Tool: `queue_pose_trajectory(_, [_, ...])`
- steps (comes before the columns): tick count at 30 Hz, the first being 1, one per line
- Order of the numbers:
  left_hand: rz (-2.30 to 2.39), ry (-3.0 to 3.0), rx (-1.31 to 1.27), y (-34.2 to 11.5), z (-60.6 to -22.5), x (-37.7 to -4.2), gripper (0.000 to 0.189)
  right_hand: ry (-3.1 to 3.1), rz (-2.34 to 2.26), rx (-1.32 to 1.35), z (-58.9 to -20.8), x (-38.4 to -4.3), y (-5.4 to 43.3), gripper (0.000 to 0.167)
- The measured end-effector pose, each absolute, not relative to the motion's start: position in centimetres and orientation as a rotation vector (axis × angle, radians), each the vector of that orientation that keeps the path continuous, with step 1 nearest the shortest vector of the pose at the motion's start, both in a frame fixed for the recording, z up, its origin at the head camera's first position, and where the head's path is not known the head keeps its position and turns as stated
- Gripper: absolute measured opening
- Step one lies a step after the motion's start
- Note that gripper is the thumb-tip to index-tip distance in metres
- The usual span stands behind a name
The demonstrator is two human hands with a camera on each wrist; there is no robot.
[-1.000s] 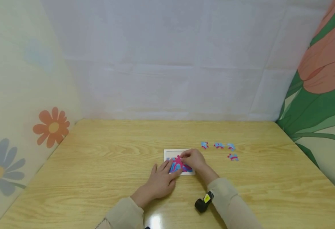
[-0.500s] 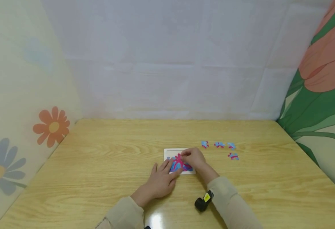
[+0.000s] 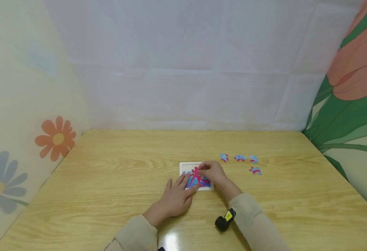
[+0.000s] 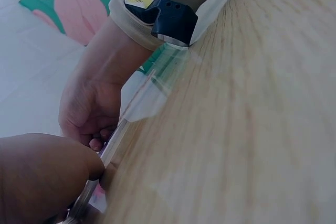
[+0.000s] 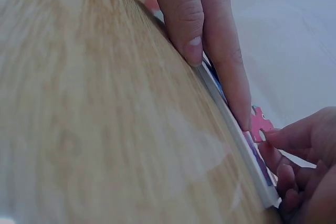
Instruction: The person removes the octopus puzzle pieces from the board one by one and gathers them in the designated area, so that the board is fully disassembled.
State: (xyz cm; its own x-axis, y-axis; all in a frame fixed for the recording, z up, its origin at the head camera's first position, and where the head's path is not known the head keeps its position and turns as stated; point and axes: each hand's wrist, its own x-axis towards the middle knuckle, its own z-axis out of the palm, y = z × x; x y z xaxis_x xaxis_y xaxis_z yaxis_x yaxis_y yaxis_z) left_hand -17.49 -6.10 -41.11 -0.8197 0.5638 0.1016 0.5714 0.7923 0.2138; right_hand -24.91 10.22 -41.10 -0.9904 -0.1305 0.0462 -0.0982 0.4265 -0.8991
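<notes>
A white-rimmed puzzle tray (image 3: 186, 163) lies on the table, its near part filled with blue, pink and purple pieces. My left hand (image 3: 176, 199) rests with spread fingers over the tray's near left side and front edge. From the tray's right side my right hand (image 3: 213, 172) reaches in, pinching a pink puzzle piece (image 3: 195, 170) between thumb and finger. In the right wrist view that pink puzzle piece (image 5: 260, 123) stands tilted up above the tray, close to a left fingertip. The left wrist view shows both hands at the tray, with the piece hidden.
Several loose blue and pink puzzle pieces (image 3: 240, 158) lie on the wooden table (image 3: 124, 157) to the right and behind the tray. A white cloth (image 3: 177, 69) hangs beyond the table's far edge. Flower-patterned panels (image 3: 58, 139) stand at both sides.
The pink puzzle piece appears slightly higher over the tray, with the right hand's pinch kept on it. My left hand stays in place, and the loose pieces lie as before.
</notes>
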Motion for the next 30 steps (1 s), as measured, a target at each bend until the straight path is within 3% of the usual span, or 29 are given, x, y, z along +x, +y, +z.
queue_pose_trajectory(18, [-0.452, -2.943, -0.929, -6.2, -40.9, -17.3, 0.039, 2.507, -1.838, -0.167, -41.8, -25.3, 10.6, 0.006])
queue_pose_trajectory(25, [-0.403, -2.968, -0.926, -6.1, -40.9, -17.4, 0.039, 2.417, -1.922, 0.03, -40.7, -25.0, 10.6, 0.011])
queue_pose_trajectory(30, [-0.423, -2.967, -0.925, -6.1, -41.0, -17.5, 0.038, 2.468, -1.907, 0.01, -40.2, -25.1, 11.1, 0.011])
